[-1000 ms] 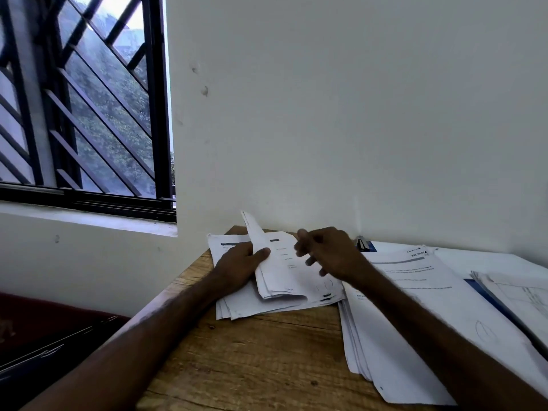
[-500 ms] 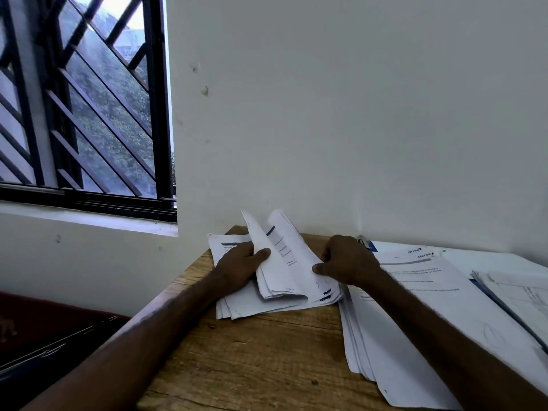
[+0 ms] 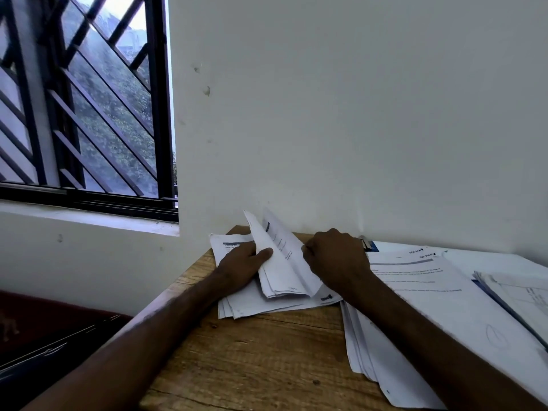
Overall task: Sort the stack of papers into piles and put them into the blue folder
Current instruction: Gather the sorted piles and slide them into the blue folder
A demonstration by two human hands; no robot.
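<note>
Wood-grained bench (image 3: 252, 366) carried it all. Across the bench's right side lay the widest pile (image 3: 444, 307). I judged it floppy and prone to slide, best taken by both long edges. The blue folder (image 3: 480, 286) showed only as a thin edge under more sheets at the bench's far right.

At the bench's far left corner sat the stack of papers (image 3: 267, 305) I was sorting. I took it to be light sheet by sheet, limp, smooth enough to slip and easy to crease, so a corner or free edge seemed the place to take hold. It looked white, printed in grey lines with dark header bars, its edges fanned unevenly.

From it rose the lifted sheets (image 3: 284, 262), bowed up off the bench. My left hand (image 3: 243, 265) gripped that sheaf, thumb pressed on its face, the fingers hidden behind it. My right hand (image 3: 335, 259) was curled, fingertips pinching the free edge of a leaf, though how many leaves it held I could not tell.
</note>
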